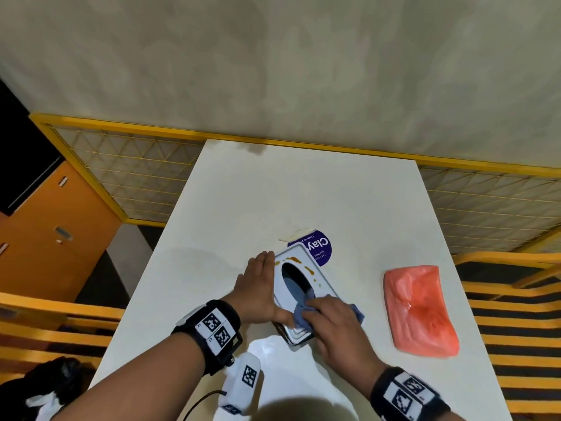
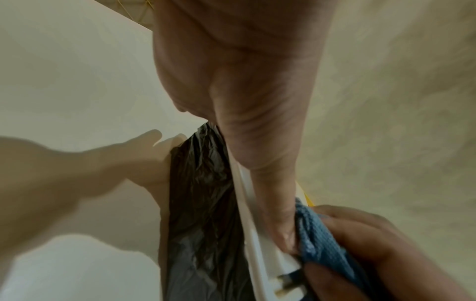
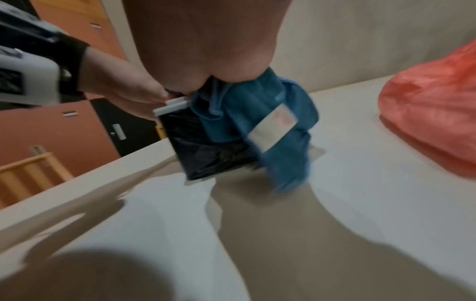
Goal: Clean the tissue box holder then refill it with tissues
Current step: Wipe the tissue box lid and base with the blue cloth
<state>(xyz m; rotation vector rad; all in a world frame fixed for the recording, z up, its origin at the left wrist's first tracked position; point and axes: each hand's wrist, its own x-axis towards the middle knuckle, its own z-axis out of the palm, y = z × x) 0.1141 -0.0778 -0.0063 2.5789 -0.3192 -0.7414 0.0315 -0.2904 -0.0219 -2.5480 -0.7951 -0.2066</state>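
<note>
White worktop (image 1: 243, 192) fills mid frame, wall behind, yellow rail with mesh along its far edge, orange cabinet (image 1: 45, 232) far left. Yellow-striped seating on both sides.

Pink tissue pack (image 1: 420, 311) lies flat on right side of worktop, well apart from holder; also seen at right edge in right wrist view (image 3: 432, 130).

Holder (image 1: 303, 293) sits near worktop centre: white lid with oval opening, black sides. Brown stains on lid around far rim of the opening. Left wrist view shows its black crinkled side (image 2: 201, 203) and white lid edge.

Purple round sticker (image 1: 321, 247) reading "Clay" lies on worktop just beyond holder, partly under its far corner; a strip of tape beside it.

Left hand (image 1: 261, 287) flat against holder's left side, fingers straight and together, thumb laid across the near lid edge: bracing, grip not curled round it.

Right hand (image 1: 337, 323) on holder's near right corner, fingers curled, grip pinching a blue cloth (image 1: 306, 311) and pressing it on the lid beside the opening. Cloth bunches under the palm in right wrist view (image 3: 257, 114), white label showing, loose end hanging down the black side. Cloth touches left thumb (image 2: 278, 213).

Both wrists wear black bands with marker tags. Right wrist view blurred.
</note>
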